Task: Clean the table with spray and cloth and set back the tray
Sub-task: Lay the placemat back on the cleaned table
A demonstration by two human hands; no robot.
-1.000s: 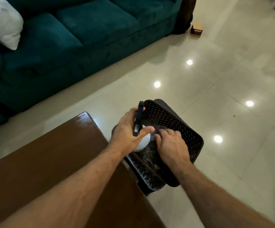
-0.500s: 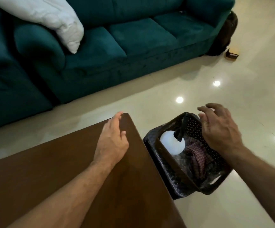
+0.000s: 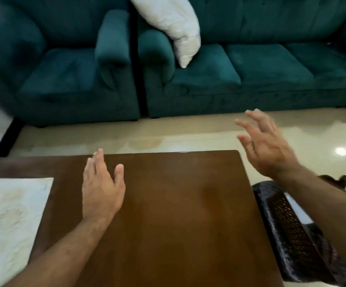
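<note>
The brown wooden table (image 3: 178, 214) fills the lower middle of the head view. My left hand (image 3: 101, 189) hovers over its middle with fingers straight, holding nothing. My right hand (image 3: 265, 146) is raised above the table's far right corner, fingers spread and empty. A black perforated basket (image 3: 292, 230) stands on the floor at the table's right edge, partly hidden by my right forearm. The spray bottle and the cloth are not visible now. A white marbled slab (image 3: 8, 224), possibly the tray, lies on the table's left part.
A teal armchair (image 3: 64, 79) and a teal sofa (image 3: 250, 75) stand across the far side, with a white pillow (image 3: 176, 27) on the sofa's arm. Glossy cream floor tiles (image 3: 168, 135) lie between the table and the sofas.
My hands let go of the spray bottle and cloth in the basket and lifted away. The view swung left from the basket to the table; both hands are now empty above it.
</note>
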